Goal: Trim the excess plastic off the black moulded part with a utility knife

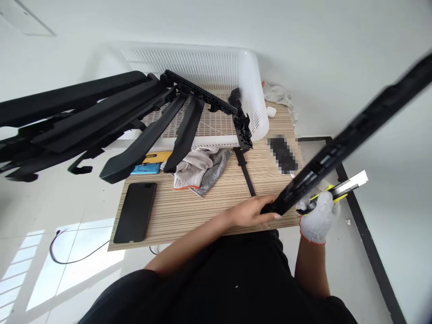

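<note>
My bare left hand (253,212) is closed round the near end of a long black plastic strip (354,135) that slants up to the upper right, partly blurred. My right hand (319,216), in a white knit glove, grips a yellow and black utility knife (340,189) with its blade out, right beside the strip's lower end. Both hands sit at the front right edge of a small striped wooden table (202,207).
A white plastic basket (249,90) stands at the table's back, with several long black plastic parts (101,117) fanned out of it to the left. A black phone (135,211), spare gloves (199,168), a blue and yellow item (148,164) and a thin black strip (246,173) lie on the table.
</note>
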Demonstrator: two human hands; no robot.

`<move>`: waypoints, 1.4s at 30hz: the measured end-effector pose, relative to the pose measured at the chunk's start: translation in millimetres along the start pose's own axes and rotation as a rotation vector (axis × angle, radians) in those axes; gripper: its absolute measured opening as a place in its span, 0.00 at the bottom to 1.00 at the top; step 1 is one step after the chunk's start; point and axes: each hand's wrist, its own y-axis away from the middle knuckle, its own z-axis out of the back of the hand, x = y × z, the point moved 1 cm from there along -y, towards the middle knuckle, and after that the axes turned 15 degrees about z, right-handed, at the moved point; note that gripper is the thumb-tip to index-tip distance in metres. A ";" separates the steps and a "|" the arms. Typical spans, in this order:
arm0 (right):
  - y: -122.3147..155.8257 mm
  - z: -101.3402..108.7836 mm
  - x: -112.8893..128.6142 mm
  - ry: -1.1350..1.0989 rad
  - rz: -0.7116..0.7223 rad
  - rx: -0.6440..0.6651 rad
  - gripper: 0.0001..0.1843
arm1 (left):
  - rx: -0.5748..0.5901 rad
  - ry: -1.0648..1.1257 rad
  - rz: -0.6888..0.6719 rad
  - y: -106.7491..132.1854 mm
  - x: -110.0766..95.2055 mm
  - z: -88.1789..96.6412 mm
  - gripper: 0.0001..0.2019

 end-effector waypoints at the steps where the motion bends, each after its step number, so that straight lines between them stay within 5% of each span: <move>1: 1.8 -3.1 -4.8 -0.020 0.026 -0.061 0.13 | -0.040 0.046 0.005 -1.7 3.6 4.1 0.24; 6: 11.8 -5.2 -39.2 -0.004 0.165 -0.200 0.16 | -0.130 0.176 0.037 -3.4 16.3 26.1 0.24; 15: 16.9 0.9 -39.6 0.798 0.088 0.235 0.24 | -0.108 0.336 -0.026 2.0 15.0 49.5 0.22; 25: 18.1 15.0 -33.4 0.631 0.103 0.419 0.20 | -0.160 0.347 -0.031 3.5 20.3 50.9 0.26; 33: 21.6 11.1 -36.0 0.669 0.223 0.307 0.21 | -0.155 0.437 0.006 1.7 16.4 52.4 0.29; 37: 19.3 11.4 -35.0 0.635 0.127 0.244 0.22 | -0.188 0.476 0.031 0.3 14.7 55.6 0.30; 42: 12.2 7.1 -31.1 0.641 0.125 0.381 0.22 | -0.201 0.516 0.088 0.2 11.5 58.7 0.31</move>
